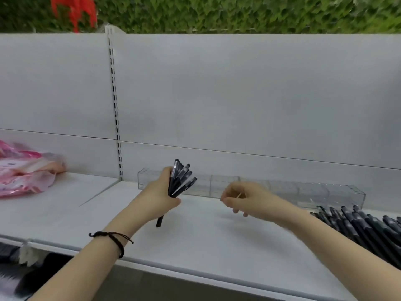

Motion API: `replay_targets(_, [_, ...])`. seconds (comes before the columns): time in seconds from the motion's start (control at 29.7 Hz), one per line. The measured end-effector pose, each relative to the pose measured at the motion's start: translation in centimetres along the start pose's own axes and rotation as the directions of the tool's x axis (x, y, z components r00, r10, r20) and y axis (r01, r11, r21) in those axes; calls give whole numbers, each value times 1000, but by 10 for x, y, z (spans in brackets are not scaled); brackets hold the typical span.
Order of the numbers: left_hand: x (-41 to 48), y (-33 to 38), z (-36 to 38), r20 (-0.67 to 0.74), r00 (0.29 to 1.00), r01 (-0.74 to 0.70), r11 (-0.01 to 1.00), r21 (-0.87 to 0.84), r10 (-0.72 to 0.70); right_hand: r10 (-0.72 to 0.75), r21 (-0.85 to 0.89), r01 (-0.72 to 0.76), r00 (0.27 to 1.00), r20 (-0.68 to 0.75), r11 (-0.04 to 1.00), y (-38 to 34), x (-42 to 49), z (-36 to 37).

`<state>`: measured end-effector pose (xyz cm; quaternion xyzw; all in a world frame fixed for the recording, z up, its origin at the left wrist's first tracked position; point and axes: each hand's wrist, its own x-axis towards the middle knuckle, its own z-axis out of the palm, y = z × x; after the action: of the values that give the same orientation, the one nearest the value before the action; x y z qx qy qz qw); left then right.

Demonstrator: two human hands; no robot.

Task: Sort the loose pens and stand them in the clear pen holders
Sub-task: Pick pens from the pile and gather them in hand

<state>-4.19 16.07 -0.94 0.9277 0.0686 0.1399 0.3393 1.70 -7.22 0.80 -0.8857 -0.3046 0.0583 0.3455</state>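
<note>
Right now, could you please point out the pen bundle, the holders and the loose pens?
pen bundle [181,181]: head view, on the fanned barrels.
holders [314,193]: head view, on the clear front wall.
loose pens [358,224]: head view, on the pile's middle.

Your left arm reaches forward from the lower left with a dark cord bracelet [116,241] on its wrist. Your left hand [160,193] is curled round a bunch of pens [181,180], gripping them upright and fanned at the top. Your right arm comes in from the lower right, its forearm blurred. Your right hand [244,199] hovers apart from the left, fingers loosely curled and thumb close to the forefinger; blur hides whether they pinch anything.
</note>
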Motion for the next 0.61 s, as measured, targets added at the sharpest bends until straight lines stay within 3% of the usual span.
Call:
replay_targets(0.1, [4, -40, -20, -62, 997, 72, 928, 366, -54, -51, -200, 62, 997, 59, 978, -24, 11, 33])
replay_targets(0.17, [5, -64, -27, -79, 993, 117, 858, 499, -90, -79, -271, 95, 994, 70, 958, -38, 24, 55])
replay_targets(0.44, [14, -92, -29, -84, 993, 118, 744, 658, -84, -94, -367, 115, 993, 73, 923, -70, 53, 103])
replay_targets(0.61, [14, -87, -21, -113, 992, 126, 591, 797, -60, -73, -400, 91, 996, 60, 912, -74, 58, 109])
